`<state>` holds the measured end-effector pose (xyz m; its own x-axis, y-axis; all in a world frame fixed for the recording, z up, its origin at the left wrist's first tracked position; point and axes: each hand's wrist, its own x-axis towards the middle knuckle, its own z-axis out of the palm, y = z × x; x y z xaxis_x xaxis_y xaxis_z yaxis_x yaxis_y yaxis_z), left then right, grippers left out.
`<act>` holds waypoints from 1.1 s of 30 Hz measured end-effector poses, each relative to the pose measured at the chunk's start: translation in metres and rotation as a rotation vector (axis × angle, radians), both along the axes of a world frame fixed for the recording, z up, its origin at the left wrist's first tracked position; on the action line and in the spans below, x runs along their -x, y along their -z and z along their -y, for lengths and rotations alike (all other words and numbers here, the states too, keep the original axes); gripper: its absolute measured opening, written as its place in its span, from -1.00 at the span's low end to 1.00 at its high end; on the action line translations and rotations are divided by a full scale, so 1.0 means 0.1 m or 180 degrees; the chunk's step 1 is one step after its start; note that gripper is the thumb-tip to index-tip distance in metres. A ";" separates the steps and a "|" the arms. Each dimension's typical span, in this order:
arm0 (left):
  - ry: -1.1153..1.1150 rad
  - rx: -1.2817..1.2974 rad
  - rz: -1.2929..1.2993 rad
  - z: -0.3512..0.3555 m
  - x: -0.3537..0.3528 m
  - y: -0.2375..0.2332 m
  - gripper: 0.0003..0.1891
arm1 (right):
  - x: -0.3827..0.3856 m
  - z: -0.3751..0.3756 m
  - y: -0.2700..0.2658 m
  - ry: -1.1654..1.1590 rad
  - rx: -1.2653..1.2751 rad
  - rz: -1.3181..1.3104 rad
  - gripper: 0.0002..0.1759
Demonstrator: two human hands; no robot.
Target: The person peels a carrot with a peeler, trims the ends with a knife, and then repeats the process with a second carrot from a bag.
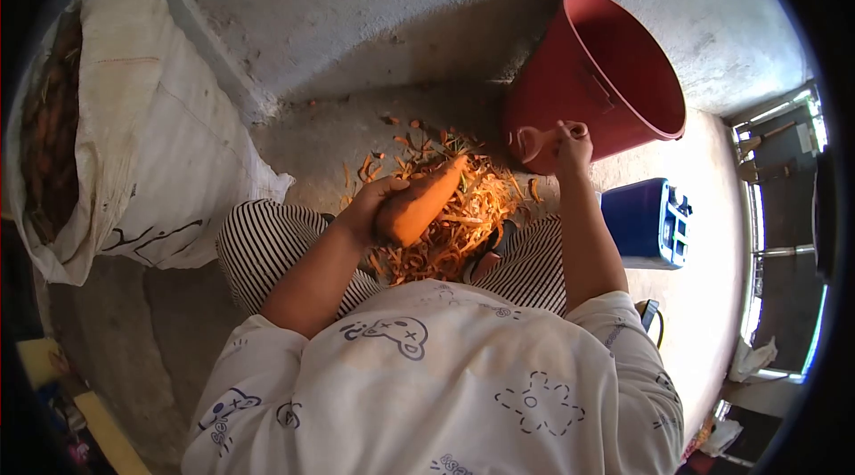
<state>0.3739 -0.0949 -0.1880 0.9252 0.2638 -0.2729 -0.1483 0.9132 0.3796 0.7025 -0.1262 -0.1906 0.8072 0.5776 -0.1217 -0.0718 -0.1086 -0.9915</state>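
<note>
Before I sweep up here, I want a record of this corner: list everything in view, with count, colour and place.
Carrot: 1, orange, in the left hand
Peeler: 1, pinkish, in the right hand
Peelings: uncounted, mostly orange, floor between the legs
Woven sack: 1, white, left
Roots: uncounted, reddish-brown, in the sack's mouth
Bucket: 1, red, ahead right
Jerrycan: 1, blue, right
Wall: grey, ahead
Floor: grey, beneath
Yellow item: unclear, lower left
Far-right background: several items, mixed colours, too small to tell
Trousers: 1 pair, black-and-white stripes, on the legs
Shirt: 1, white with dark prints, on the torso
Hands: 2, bare, ahead of the torso
</note>
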 end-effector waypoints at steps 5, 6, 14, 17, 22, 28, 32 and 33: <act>-0.0251 0.0338 -0.0159 0.01 -0.09 0.11 -0.61 | 0.86 0.14 -0.58 -0.1341 -0.0863 -0.0828 -0.91; -0.0266 0.0365 -0.0118 0.01 -0.11 0.13 -0.60 | 1.00 0.20 -0.58 -0.1968 -0.0870 -0.1018 -0.93; -0.0237 0.0449 -0.0047 0.04 -0.13 0.12 -0.67 | 1.59 0.19 -0.65 -0.3271 -0.0474 -0.1138 -0.85; -0.0213 0.0157 -0.0084 0.04 -0.11 0.05 -0.69 | 1.56 0.11 -0.61 -0.3240 -0.0448 -0.1348 -0.86; -0.0139 0.0357 -0.0211 0.10 -0.11 0.11 -0.65 | 1.26 -0.09 -0.47 -0.2423 -0.0724 -0.1079 -0.90; -0.0280 0.0363 -0.0338 0.09 -0.08 0.02 -0.59 | 0.06 -0.08 0.04 -0.0122 0.0089 -0.0381 -0.87; -0.0433 0.0338 -0.0371 0.08 -0.12 0.04 -0.59 | 0.57 0.04 -0.37 -0.0612 -0.0698 -0.0680 -0.92; -0.0391 0.0289 -0.0266 0.08 -0.13 0.03 -0.59 | 0.78 0.10 -0.47 -0.1088 -0.0797 -0.1063 -0.92</act>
<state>0.3866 -0.1027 -0.1909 0.8606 0.3443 -0.3753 -0.2324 0.9212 0.3122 0.6243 -0.1358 -0.1437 0.5089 0.8449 -0.1645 -0.3897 0.0558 -0.9193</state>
